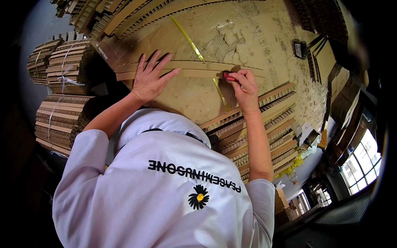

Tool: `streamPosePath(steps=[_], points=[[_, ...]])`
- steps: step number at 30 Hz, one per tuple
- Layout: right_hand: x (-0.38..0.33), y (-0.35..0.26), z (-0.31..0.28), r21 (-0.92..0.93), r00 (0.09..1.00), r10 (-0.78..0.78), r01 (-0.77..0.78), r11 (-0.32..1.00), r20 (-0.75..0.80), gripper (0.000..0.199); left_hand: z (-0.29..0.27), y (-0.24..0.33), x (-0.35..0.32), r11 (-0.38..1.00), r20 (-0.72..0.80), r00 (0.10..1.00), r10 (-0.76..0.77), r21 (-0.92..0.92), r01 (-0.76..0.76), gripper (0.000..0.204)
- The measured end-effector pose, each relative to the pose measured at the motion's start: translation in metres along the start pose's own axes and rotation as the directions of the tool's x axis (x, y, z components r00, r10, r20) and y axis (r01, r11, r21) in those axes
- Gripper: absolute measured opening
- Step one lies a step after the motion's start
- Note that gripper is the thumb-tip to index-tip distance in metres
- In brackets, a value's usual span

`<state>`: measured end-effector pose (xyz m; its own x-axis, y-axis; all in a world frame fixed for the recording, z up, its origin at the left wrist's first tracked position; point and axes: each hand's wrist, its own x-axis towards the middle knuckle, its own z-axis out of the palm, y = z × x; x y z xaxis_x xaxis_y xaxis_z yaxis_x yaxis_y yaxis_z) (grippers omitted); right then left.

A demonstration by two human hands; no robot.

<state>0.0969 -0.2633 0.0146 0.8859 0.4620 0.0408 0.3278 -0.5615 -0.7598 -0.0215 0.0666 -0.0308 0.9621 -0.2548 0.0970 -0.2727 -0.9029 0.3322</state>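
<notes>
While a broad, scuffed cardboard sheet (pixel 231 45) covers the worktop, stacks of corrugated strips (pixel 264 128) line its near right edge and tied bundles of strips (pixel 62 95) sit off its left edge. White shirt with a printed flower fills the lower view. Two long cardboard strips (pixel 194 69) lie side by side across the sheet's middle, crossed by a yellow strap (pixel 191 41) running from the far edge toward the near edge. Left hand (pixel 149 80) lies flat, fingers spread, pressing the strips' left end. Right hand (pixel 245 86) pinches closed around a small red tool (pixel 228 77), its tip touching the strips near their right end.
</notes>
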Motion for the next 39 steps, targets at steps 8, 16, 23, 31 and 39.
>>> streamPosePath(steps=[8, 16, 23, 31, 39], points=[[0.001, 0.001, -0.004, -0.132, 0.999, -0.006, 0.012, 0.991, 0.046, 0.023, 0.004, -0.001, -0.001, 1.000, -0.017, 1.000, 0.011, 0.024, -0.011, 0.056], [0.008, 0.000, -0.005, -0.131, 0.999, -0.021, 0.027, 0.991, 0.048, 0.022, 0.004, -0.001, 0.001, 0.998, -0.009, 1.000, 0.014, 0.057, -0.013, 0.055], [0.007, 0.000, -0.004, -0.162, 0.997, 0.006, 0.006, 0.987, 0.075, 0.021, 0.004, -0.002, 0.001, 0.997, 0.018, 1.000, 0.014, 0.070, -0.015, 0.054], [0.008, 0.004, -0.002, -0.128, 0.995, -0.043, 0.054, 0.990, 0.088, 0.020, 0.005, -0.002, -0.006, 0.999, 0.025, 1.000, 0.018, 0.044, -0.019, 0.056], [-0.001, -0.011, -0.007, -0.122, 0.999, 0.005, 0.000, 0.993, 0.041, 0.017, -0.003, -0.011, -0.004, 0.987, 0.040, 0.990, 0.136, -0.097, -0.131, 0.062]])
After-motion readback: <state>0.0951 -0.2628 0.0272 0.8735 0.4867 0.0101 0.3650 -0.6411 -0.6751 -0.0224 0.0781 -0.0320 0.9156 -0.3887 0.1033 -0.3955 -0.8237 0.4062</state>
